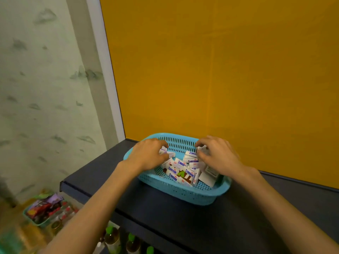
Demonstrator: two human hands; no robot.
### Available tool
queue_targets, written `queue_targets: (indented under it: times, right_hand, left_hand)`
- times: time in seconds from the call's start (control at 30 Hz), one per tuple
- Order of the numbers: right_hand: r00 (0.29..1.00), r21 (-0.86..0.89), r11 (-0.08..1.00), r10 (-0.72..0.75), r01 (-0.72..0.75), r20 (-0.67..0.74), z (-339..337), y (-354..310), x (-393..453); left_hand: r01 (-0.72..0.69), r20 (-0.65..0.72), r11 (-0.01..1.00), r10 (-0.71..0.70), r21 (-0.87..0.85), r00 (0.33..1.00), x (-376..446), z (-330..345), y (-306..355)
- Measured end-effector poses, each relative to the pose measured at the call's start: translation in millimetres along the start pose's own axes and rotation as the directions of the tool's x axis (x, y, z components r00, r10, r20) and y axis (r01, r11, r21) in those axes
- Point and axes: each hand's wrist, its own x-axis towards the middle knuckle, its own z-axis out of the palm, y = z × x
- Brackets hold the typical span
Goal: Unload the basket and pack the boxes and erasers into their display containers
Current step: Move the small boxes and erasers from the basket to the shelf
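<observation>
We see the blue perforated basket (176,189) at lower centre, heaped with white erasers (180,165); our left hand (146,155) and right hand (218,155) each clutch some, labels too blurred to read.

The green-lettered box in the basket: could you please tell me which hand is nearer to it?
Right, though not by much. The right hand is just up and right of the green-lettered box; the left hand sits farther off, up and left, by the basket rim.
</observation>
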Motion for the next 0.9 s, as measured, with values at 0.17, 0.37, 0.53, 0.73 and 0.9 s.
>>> queue_targets:
  times: [0.17,0.37,0.53,0.73,0.9]
  right_hand:
    - [0.996,0.012,0.998,0.062,-0.063,0.056,9,-1,15]
    - [0.986,0.013,0.989,0.148,-0.150,0.078,15,-14,14]
    - [0.969,-0.053,0.977,0.211,-0.206,0.131,21,-22,12]
    - [0.900,0.037,0.962,0.238,-0.269,0.366,27,-34,11]
    - [0.886,0.022,0.961,0.246,-0.276,0.393,33,-43,9]
  left_hand:
    - [-0.113,0.136,0.993,0.107,0.041,0.985,49,18,-25]
    - [-0.277,0.213,0.957,0.254,0.086,0.944,91,36,-31]
    - [-0.354,0.256,0.930,0.319,0.101,0.912,105,53,-27]
    - [-0.365,0.237,0.923,0.329,0.125,0.914,112,57,-24]
    - [-0.373,0.216,0.922,0.345,0.104,0.913,114,62,-30]
